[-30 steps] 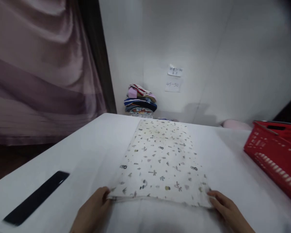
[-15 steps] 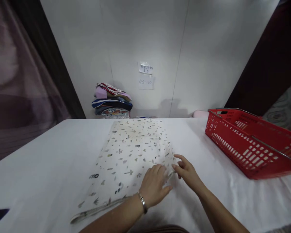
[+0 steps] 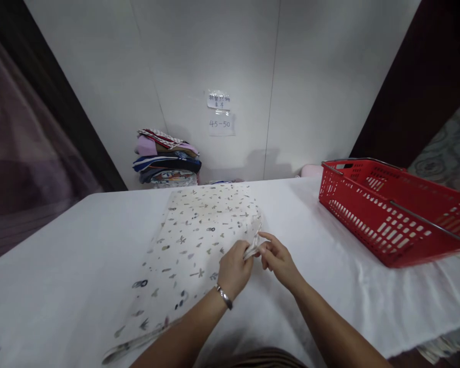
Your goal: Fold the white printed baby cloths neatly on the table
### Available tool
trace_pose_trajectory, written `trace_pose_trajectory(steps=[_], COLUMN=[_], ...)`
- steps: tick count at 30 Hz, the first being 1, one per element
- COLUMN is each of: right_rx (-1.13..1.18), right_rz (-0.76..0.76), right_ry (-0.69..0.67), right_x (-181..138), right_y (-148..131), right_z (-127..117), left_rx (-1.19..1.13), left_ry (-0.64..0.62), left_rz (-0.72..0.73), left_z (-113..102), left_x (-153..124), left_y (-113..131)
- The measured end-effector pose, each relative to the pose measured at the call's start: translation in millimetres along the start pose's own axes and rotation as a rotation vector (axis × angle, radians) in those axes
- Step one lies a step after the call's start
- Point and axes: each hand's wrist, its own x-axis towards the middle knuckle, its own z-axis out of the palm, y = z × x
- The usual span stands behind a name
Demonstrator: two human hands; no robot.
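Observation:
A white cloth (image 3: pixel 191 240) printed with small plant-like and other motifs lies flat on the table, folded in layers, with a thick folded edge at its near side. My left hand (image 3: pixel 235 268), with a metal bracelet at the wrist, is closed around the cloth's right edge near the front corner and lifts it a little. Just to its right, my right hand (image 3: pixel 276 258) pinches the same raised edge between thumb and index finger. The cloth bunches up between the two hands.
A red plastic basket (image 3: pixel 371 220) with metal handles stands on the white-covered table (image 3: pixel 310 301) at the right. Behind the table's far edge is a stack of folded fabrics (image 3: pixel 168 163). Paper labels (image 3: pixel 221 124) are stuck on the wall.
My left hand has gone from lying flat on the cloth to gripping its right edge. That edge is now lifted and bunched between both hands. The view has shifted slightly.

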Motion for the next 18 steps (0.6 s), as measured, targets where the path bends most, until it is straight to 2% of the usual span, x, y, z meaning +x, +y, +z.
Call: trace_pose_trajectory(steps=[5, 11, 14, 18], right_rx=[-0.079, -0.152, -0.183, -0.259], right_rz=[0.076, 0.114, 0.118, 0.116], right_ry=[0.094, -0.006, -0.046, -0.095], right_x=[19.4, 51.7, 70.5, 96.9], right_y=[17.6, 41.9, 51.9, 59.3], right_z=[-12.9, -17.6, -12.8, -2.1], left_rx=[-0.139, -0.268, -0.335, -0.418], left_ry=[0.112, 0.283, 0.344, 0.347], left_rz=[-0.158, -0.344, -0.410, -0.504], left_z=[-28.5, -60.5, -65.5, -58.9], left_x=[8.4, 2.8, -7.8, -25.0], left_y=[-7.6, -39.1, -63.0, -88.7])
